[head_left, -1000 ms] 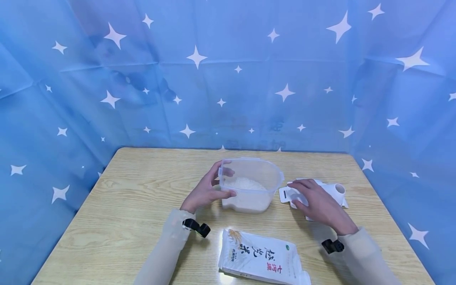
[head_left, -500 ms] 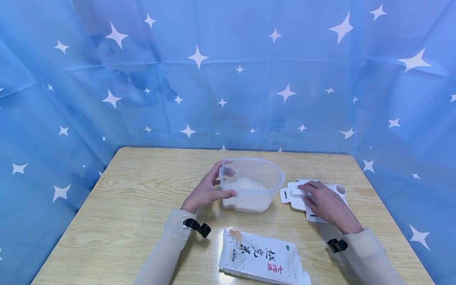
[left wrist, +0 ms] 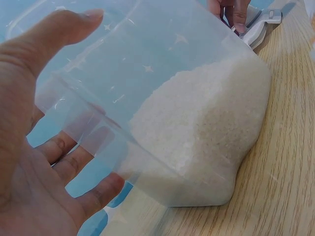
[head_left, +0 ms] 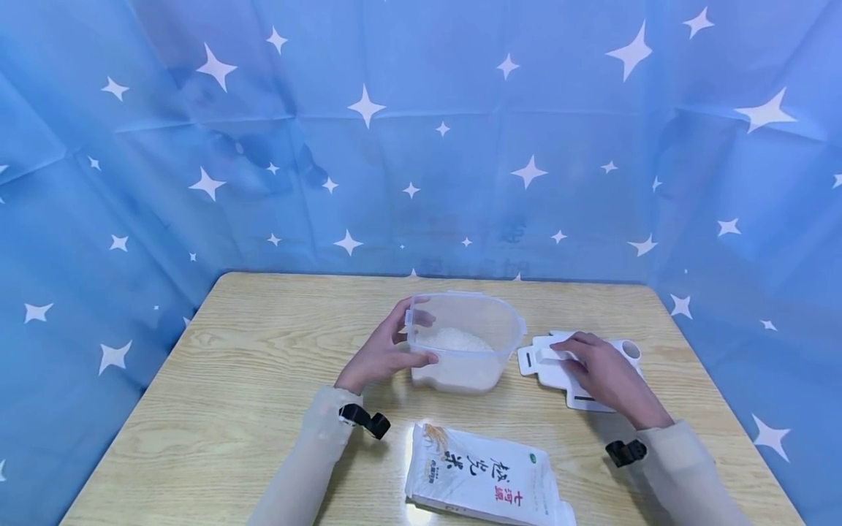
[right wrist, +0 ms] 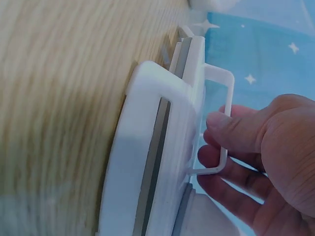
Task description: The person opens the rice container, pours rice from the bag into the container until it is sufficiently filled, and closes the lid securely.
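A clear plastic container (head_left: pixel 460 353) with a rim stands on the table, with white rice (left wrist: pixel 182 123) heaped in its bottom. My left hand (head_left: pixel 387 353) holds its left side, thumb at the near rim and fingers around the far side. To the right lies a white lid (head_left: pixel 551 374) with side flaps and a raised handle (right wrist: pixel 229 91). Thumb and fingers of my right hand (head_left: pixel 608 376) pinch that handle, while the lid appears to rest on the table. The hand covers part of the lid in the head view.
Near the front of the wooden table (head_left: pixel 250 409) lies a white printed rice bag (head_left: pixel 483 475), flat between my forearms. A round white spout (head_left: pixel 630 350) rises at the lid's right end. Blue star-patterned cloth (head_left: pixel 421 146) hangs behind the table and at both sides.
My right hand has moved from over the lid's left part slightly right and down onto its handle, and now pinches it. The left hand and container have stayed in place.
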The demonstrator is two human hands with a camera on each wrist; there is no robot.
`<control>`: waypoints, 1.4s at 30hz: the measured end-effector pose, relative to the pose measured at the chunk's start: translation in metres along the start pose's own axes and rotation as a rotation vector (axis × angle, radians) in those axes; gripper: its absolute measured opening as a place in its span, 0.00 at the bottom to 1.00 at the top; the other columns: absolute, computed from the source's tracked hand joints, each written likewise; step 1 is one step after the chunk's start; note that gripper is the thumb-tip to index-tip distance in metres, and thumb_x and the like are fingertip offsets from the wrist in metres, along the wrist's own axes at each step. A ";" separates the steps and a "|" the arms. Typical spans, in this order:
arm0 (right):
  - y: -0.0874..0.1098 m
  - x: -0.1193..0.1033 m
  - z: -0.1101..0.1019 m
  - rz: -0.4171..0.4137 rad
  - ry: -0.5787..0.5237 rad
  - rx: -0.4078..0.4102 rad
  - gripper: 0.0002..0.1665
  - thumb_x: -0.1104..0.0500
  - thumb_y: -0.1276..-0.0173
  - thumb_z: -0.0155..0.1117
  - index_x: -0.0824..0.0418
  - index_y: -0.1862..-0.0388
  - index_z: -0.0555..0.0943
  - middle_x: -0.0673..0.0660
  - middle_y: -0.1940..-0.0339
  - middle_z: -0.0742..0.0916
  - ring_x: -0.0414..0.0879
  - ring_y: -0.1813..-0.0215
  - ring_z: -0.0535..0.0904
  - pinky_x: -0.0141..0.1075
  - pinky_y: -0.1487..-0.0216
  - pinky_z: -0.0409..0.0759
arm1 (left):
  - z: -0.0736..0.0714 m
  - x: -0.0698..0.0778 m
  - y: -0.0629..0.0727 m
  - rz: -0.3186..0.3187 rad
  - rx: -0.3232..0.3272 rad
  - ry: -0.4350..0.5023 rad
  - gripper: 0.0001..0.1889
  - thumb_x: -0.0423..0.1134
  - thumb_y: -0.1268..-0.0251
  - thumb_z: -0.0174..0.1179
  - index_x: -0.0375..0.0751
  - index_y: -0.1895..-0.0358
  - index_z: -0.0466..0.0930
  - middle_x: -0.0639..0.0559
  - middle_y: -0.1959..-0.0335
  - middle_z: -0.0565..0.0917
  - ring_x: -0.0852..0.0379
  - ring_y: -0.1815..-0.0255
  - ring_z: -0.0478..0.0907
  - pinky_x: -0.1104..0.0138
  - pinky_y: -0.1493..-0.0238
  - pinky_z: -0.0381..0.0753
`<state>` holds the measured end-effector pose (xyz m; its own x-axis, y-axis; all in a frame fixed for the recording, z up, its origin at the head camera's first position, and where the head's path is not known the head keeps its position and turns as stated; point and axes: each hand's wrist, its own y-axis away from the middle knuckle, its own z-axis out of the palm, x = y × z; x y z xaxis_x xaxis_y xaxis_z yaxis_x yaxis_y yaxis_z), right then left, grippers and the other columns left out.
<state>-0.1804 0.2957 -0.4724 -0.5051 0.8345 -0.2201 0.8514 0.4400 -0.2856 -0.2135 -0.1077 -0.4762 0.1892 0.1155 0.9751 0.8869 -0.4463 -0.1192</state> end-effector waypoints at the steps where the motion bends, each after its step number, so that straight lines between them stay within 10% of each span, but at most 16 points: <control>1: 0.000 0.001 0.000 -0.003 -0.005 0.005 0.20 0.72 0.36 0.70 0.61 0.45 0.87 0.58 0.53 0.88 0.53 0.56 0.86 0.45 0.61 0.84 | 0.000 0.000 0.000 -0.001 -0.002 0.000 0.49 0.40 0.47 0.80 0.76 0.26 0.60 0.54 0.35 0.76 0.51 0.32 0.75 0.47 0.31 0.75; 20: -0.014 -0.001 -0.021 -0.094 -0.073 0.205 0.23 0.76 0.41 0.73 0.62 0.47 0.88 0.56 0.58 0.87 0.33 0.72 0.69 0.28 0.72 0.70 | -0.001 0.000 0.000 -0.004 0.001 -0.004 0.49 0.41 0.47 0.80 0.77 0.26 0.60 0.53 0.35 0.76 0.49 0.33 0.75 0.46 0.30 0.74; 42: -0.042 -0.027 -0.075 -0.157 -0.014 0.335 0.26 0.75 0.43 0.74 0.61 0.45 0.87 0.57 0.55 0.89 0.39 0.70 0.72 0.25 0.69 0.65 | -0.001 0.001 0.001 -0.030 -0.002 0.004 0.48 0.41 0.47 0.80 0.78 0.26 0.61 0.55 0.35 0.76 0.50 0.34 0.76 0.46 0.30 0.74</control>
<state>-0.1917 0.2797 -0.3851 -0.6296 0.7599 -0.1617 0.6712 0.4271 -0.6059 -0.2126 -0.1088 -0.4751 0.1610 0.1251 0.9790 0.8911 -0.4449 -0.0897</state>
